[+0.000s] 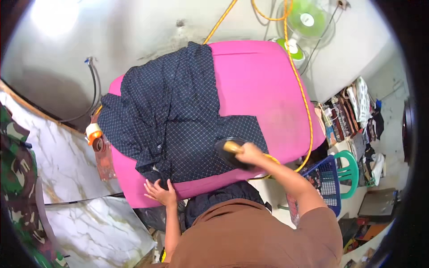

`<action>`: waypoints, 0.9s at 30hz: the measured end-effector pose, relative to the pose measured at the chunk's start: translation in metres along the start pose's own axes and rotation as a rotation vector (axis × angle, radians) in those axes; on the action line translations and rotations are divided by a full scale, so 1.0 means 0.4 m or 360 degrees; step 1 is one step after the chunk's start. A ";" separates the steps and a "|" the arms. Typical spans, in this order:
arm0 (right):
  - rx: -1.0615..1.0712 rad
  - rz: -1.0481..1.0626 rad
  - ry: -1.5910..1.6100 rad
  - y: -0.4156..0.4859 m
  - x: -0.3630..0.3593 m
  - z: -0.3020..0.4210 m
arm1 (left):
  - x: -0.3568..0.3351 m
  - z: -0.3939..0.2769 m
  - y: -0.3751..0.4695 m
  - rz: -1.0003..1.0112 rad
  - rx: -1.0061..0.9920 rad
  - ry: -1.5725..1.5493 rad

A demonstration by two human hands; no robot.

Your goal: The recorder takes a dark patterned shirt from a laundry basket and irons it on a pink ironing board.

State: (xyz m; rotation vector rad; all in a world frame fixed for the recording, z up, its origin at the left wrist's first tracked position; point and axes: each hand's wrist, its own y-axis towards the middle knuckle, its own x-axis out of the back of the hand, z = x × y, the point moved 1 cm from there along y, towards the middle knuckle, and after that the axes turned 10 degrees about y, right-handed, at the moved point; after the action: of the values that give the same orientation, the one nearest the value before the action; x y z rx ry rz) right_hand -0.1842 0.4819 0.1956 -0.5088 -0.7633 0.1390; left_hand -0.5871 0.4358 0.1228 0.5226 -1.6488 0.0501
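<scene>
A dark checked button-up shirt [192,140] is spread over the pink-covered ironing table [258,83], one sleeve reaching toward the right. My right hand [250,154] grips the wooden handle of a clothes iron [231,149], whose dark body rests on or just over that sleeve, slightly blurred. A yellow cord runs from near the iron up past the table's right side. At the near edge, my left hand [161,192] lies with fingers spread by the shirt's collar [154,174], fingertips touching or close to the fabric.
A clear bottle with an orange-and-white top [100,147] is at the table's left edge. Behind the right corner stands a green fan [295,50]. A blue plastic basket [323,181], a green chair [350,174] and piled clothes [348,117] are at the right. Camouflage cloth [20,187] hangs far left.
</scene>
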 end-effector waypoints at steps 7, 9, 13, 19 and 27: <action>-0.0518 -0.0819 0.1527 0.193 0.151 -0.252 | 0.015 -0.106 -0.008 -0.0164 -0.0650 0.0004; -0.0514 -0.0783 0.1661 0.191 0.116 -0.202 | -0.005 -0.126 -0.029 -0.0192 -0.0954 -0.0077; -0.0436 -0.0565 0.1324 0.150 -0.005 -0.082 | -0.022 -0.184 -0.059 -0.0004 -0.1407 -0.0248; -0.0401 -0.0652 0.1175 0.251 -0.008 0.108 | -0.059 -0.255 -0.038 0.0173 -0.1597 -0.0328; -0.0010 -0.0634 0.0488 0.198 0.000 0.006 | -0.043 -0.290 -0.064 0.0107 -0.1692 -0.0116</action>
State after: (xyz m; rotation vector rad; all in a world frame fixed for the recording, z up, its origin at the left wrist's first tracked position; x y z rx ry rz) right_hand -0.1810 0.5519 0.1583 -0.3643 -0.5508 -0.3060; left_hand -0.4691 0.4566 0.1180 -0.3480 -1.5122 -0.7632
